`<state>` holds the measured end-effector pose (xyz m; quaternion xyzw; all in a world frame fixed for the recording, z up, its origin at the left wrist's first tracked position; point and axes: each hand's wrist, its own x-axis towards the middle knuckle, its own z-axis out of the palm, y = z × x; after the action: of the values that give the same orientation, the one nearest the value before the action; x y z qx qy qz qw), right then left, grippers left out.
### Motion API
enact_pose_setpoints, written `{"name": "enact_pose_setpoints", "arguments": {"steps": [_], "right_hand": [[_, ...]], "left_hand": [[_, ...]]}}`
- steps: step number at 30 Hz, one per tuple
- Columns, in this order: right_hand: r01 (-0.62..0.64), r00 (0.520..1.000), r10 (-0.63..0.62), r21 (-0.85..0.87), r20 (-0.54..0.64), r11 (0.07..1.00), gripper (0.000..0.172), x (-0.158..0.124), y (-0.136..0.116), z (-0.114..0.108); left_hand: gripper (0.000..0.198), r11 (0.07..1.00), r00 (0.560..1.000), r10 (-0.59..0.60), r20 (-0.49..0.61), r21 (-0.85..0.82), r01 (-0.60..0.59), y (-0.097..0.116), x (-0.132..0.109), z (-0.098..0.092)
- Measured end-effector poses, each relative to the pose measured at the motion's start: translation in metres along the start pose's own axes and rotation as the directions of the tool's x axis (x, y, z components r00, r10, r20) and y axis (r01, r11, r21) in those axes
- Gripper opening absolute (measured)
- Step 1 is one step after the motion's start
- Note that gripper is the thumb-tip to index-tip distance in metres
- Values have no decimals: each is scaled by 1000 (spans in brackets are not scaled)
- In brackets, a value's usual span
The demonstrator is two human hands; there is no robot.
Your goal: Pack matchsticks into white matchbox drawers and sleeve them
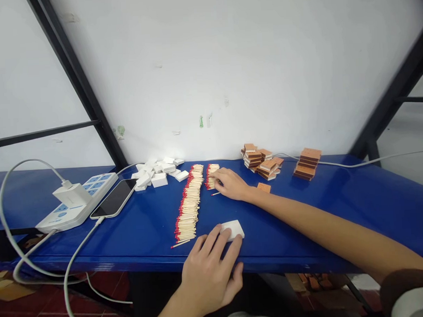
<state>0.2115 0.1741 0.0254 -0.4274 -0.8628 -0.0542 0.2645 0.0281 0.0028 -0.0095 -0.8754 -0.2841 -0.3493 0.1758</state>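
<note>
My left hand (212, 266) reaches in from the front edge, fingers stretched out and resting on a small white matchbox tray (233, 229). Its thumb stands apart from the tray. My right hand (230, 183) is farther back, with fingers bent together at the short row of red-tipped matches (211, 169); they seem to pinch some matches, though the fingertips are partly hidden. One loose match (216, 194) lies just below that hand. Left of both hands runs a long row of matches (188, 204), heads pointing left.
White trays (159, 172) are heaped at the back left. Brown matchbox sleeves (262, 161) are piled at the back right, beside a stack of boxes (307, 163). One brown box (263, 187) lies near my right forearm. A phone (115, 198) and power strip (76, 204) with cables occupy the left.
</note>
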Motion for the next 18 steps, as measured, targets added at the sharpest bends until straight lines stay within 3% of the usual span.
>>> {"name": "enact_pose_setpoints", "arguments": {"steps": [7,14,18], "right_hand": [[-112,994,112,9,8,994,42,-1,6,1],[-131,963,118,39,242,991,55,3,7,1],[-160,950,140,50,279,986,54,4,5,-1]], "left_hand": [[38,1000,1000,0,3,3,0,-1,0,-1],[38,1000,1000,2,4,4,-2,0,0,-1],[38,1000,1000,4,-3,5,-4,0,0,0]]}}
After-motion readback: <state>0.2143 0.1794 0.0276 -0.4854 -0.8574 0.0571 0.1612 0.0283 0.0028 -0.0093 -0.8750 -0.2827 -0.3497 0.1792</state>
